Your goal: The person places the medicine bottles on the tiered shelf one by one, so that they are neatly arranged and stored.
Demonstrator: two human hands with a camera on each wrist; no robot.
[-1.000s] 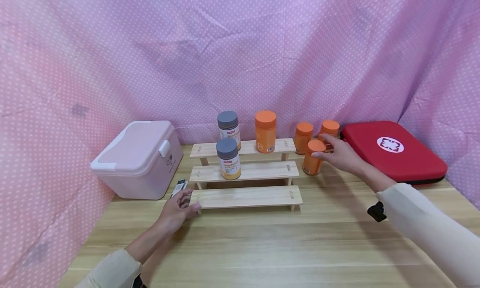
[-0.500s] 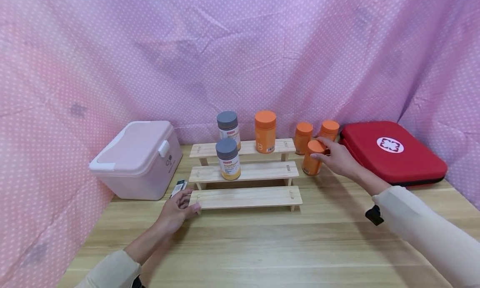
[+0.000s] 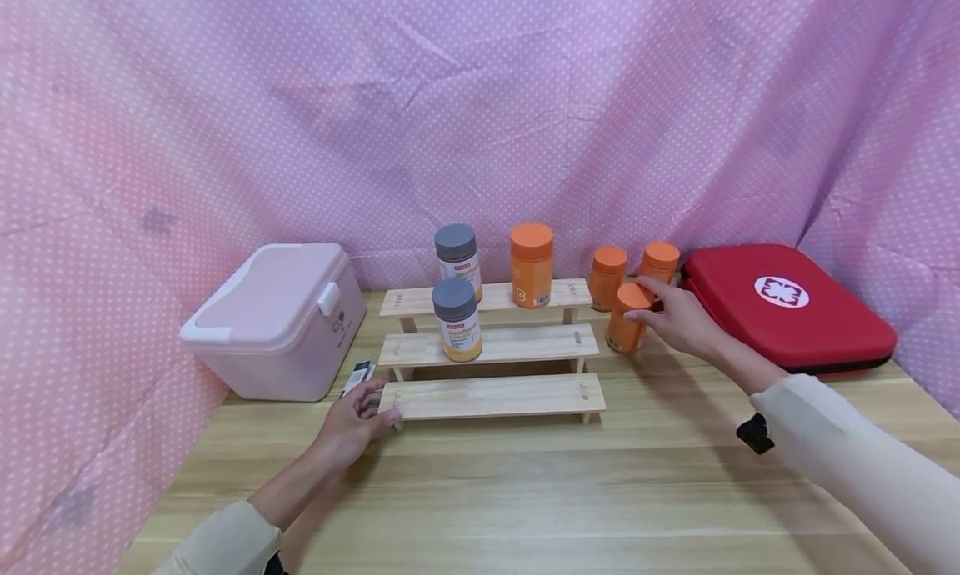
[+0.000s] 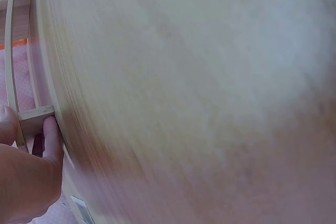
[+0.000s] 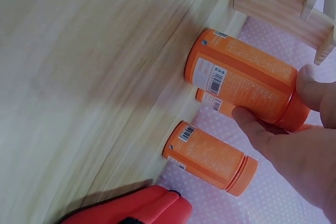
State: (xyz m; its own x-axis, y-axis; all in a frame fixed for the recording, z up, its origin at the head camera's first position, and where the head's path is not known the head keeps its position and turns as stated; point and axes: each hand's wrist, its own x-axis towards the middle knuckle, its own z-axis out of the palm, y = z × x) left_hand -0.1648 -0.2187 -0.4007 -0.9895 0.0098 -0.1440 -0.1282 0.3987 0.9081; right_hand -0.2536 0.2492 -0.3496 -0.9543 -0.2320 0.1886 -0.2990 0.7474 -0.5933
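Head view: looks down on a wooden table (image 3: 480,492) with a pink dotted curtain (image 3: 480,125) behind it. At centre, shows a pale wooden three-step rack (image 3: 491,394). Near its lowest step, shows the left hand (image 3: 351,425) gripping the left end, thumb at the front, fingers curled around the side; in the left wrist view, shows fingertips against a leg beneath that step.

Right of the rack, shows the right hand (image 3: 678,321) gripping an orange bottle (image 3: 623,329) near its lid between thumb and fingers. Cannot tell whether its base touches the table. Just behind it, includes a left rear bottle (image 3: 607,283) and a right rear bottle (image 3: 660,256), both orange.

On the top step, shows a grey-lidded bottle (image 3: 457,248) at left and a larger orange bottle (image 3: 531,265) right of centre; on the middle step, another grey-lidded bottle (image 3: 457,321), upright, left of centre.

At far left, shows a pink lidded box (image 3: 281,317), with a small packet (image 3: 358,375) between it and the rack. At far right, shows a red case (image 3: 817,312) with a round white emblem, lying flat.
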